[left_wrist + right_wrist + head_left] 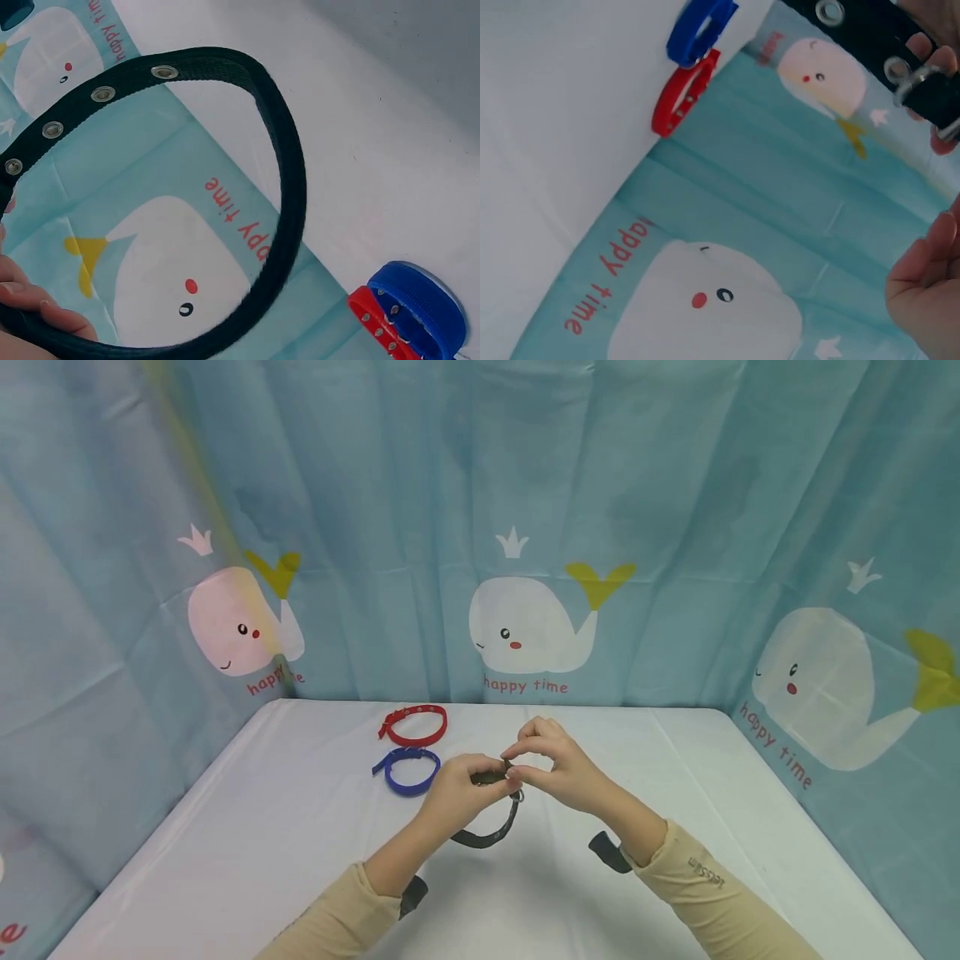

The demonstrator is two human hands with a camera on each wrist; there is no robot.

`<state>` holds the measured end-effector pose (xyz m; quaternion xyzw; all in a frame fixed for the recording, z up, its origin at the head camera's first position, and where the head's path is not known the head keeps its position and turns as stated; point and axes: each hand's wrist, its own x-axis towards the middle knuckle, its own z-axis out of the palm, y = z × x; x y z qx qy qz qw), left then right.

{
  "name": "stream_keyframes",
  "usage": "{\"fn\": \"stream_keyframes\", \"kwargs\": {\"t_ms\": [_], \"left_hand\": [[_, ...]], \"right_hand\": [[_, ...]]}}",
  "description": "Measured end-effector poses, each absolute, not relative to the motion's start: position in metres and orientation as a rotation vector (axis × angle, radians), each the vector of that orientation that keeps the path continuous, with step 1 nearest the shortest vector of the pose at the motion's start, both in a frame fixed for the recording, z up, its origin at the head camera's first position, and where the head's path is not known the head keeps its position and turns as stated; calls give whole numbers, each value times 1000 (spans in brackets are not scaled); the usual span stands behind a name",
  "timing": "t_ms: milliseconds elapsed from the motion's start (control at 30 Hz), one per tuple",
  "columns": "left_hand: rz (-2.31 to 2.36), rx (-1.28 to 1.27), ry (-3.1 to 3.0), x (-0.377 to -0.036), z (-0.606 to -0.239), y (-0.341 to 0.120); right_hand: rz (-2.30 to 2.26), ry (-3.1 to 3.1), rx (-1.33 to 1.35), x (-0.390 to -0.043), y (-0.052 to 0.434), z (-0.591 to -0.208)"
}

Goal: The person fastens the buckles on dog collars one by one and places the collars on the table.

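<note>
A black dog collar (pixel 487 838) with metal eyelets hangs in a loop below both hands, above the table. My left hand (pixel 459 785) grips its strap between thumb and fingers near the buckle end. In the head view, my right hand (pixel 558 764) meets it there, thumb and index finger pinching a small end of the collar. The left wrist view shows the collar's wide loop (pixel 294 180) and part of my left hand (pixel 37 304). In the right wrist view, a metal buckle (pixel 919 84) shows on the strap, with my right hand (pixel 930 289) below, its fingertips partly out of frame.
A blue collar (pixel 408 789) and a red collar (pixel 420 741), both fastened in loops, lie left of the hands on the white table (pixel 247 843). Behind the table hangs a light-blue curtain (pixel 390 527) printed with whales. Dark wrist straps (pixel 609 852) show by the forearms.
</note>
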<state>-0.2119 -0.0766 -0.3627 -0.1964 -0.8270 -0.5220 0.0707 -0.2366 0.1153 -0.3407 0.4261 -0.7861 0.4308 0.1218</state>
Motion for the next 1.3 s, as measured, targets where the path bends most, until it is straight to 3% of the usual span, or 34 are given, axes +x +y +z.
{"fn": "stream_keyframes", "kwargs": {"t_ms": [500,900,1300], "left_hand": [[-1539,-487,-2653,-212,-366,-73],[-1251,-615,-2646,-212,-365,-72],[-1753,-317,-2595,-212,-367,-80]], "right_hand": [[1813,-2268,1060,-238,117,-335],[1561,-2323,1178,-238,118,-338],[1941,-2236,912,-244,129,-346]]}}
